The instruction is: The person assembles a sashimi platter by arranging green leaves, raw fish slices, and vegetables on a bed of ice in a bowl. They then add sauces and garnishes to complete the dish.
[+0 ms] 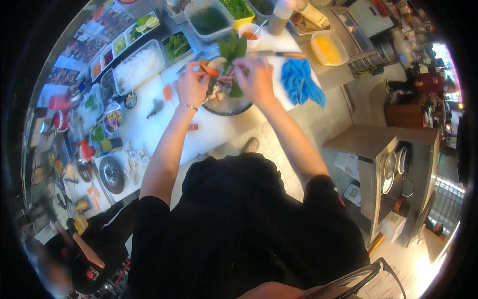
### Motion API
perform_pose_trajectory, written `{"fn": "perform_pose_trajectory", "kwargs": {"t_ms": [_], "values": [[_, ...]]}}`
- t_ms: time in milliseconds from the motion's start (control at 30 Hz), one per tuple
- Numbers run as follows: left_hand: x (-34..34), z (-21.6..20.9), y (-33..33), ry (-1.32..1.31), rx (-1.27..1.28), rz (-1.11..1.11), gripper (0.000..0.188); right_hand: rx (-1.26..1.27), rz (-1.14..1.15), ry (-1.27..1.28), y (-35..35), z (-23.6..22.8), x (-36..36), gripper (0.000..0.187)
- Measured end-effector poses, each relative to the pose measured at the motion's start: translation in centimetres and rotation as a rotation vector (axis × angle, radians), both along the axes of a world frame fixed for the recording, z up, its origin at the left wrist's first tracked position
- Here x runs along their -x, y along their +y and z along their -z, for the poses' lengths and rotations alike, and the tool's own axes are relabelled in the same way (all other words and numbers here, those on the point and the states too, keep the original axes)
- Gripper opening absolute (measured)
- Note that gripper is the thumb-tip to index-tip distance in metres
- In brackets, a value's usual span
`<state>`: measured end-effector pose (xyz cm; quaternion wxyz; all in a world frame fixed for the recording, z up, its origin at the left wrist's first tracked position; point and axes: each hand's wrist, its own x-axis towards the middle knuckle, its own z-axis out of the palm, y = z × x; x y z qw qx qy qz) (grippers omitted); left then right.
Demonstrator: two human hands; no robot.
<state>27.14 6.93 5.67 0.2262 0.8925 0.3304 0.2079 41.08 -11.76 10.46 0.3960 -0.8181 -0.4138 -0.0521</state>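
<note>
A round dark-rimmed dish (pixel 226 111) filled with what looks like crushed ice stands at the front edge of the white board. Pale and brownish pieces of food (pixel 219 90) lie on it, with large green leaves (pixel 232 49) upright at its far side. Over the dish's left side, my left hand (pixel 192 85) has its fingers pinched at an orange slice of food (pixel 210 71). My right hand (pixel 257 82) is closed at the fingertips beside the base of the leaves; what it grips is too small to make out.
A crumpled blue cloth (pixel 301 82) lies right of the dish, and a knife (pixel 284 54) lies behind it. Food tubs (pixel 209 20) line the back. At left are a white-filled tray (pixel 139 70) and a torch-like tool (pixel 102 147). Another person (pixel 74 254) stands at lower left.
</note>
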Motion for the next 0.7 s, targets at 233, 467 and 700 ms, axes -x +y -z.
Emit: {"fn": "perform_pose_trajectory", "kwargs": {"t_ms": [233,467,700], "values": [[-1.0,-1.1,0.3,0.191,0.074,0.011,0.056,0.715,-0.308,-0.086,8.8,-2.5,-2.6,0.026],[-0.9,-0.2,-0.6,0.162,0.095,-0.04,0.046,0.636,-0.305,-0.02,7.5,-0.2,-1.9,0.023],[-1.3,0.5,-0.7,0.167,0.085,-0.043,0.052,0.553,-0.191,-0.012,6.5,1.4,-1.9,0.025]]}}
